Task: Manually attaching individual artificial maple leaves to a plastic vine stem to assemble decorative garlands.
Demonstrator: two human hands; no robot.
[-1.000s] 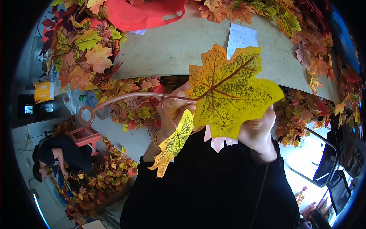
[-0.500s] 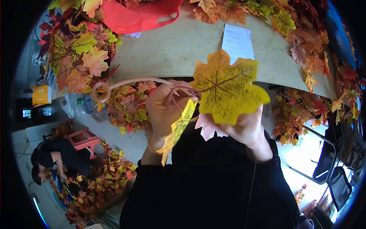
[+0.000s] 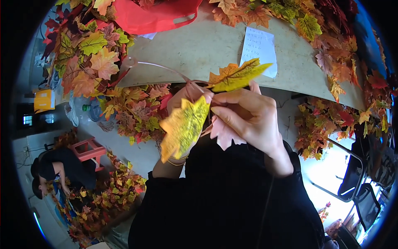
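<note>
In front of my chest, my left hand (image 3: 177, 99) is closed around the pinkish stem (image 3: 163, 67) of an artificial maple-leaf spray, partly hidden by a leaf. The stem arcs to the left and ends in a small ring (image 3: 130, 62). A yellow-orange leaf (image 3: 186, 124) hangs over my left palm and wrist. Another yellow-green leaf (image 3: 240, 78) points right, tilted nearly edge-on, above my right hand (image 3: 257, 120). My right thumb and forefinger pinch together by the stem joint; what lies between them is too small to make out. Below them a pale pink leaf (image 3: 226, 133) shows its underside.
The table (image 3: 186, 50) stands just beyond my hands, with a red plastic bag (image 3: 153, 16) and a handwritten paper sheet (image 3: 259, 50). Heaps of artificial leaves (image 3: 97, 54) lie left and right. A person (image 3: 62, 170) bends near a red stool (image 3: 88, 149); a chair (image 3: 367, 203) is right.
My right hand has turned and moved from the large leaf to the stem joint. That leaf tipped edge-on, the left leaf swung face-on, and the ringed stem end rose to the right.
</note>
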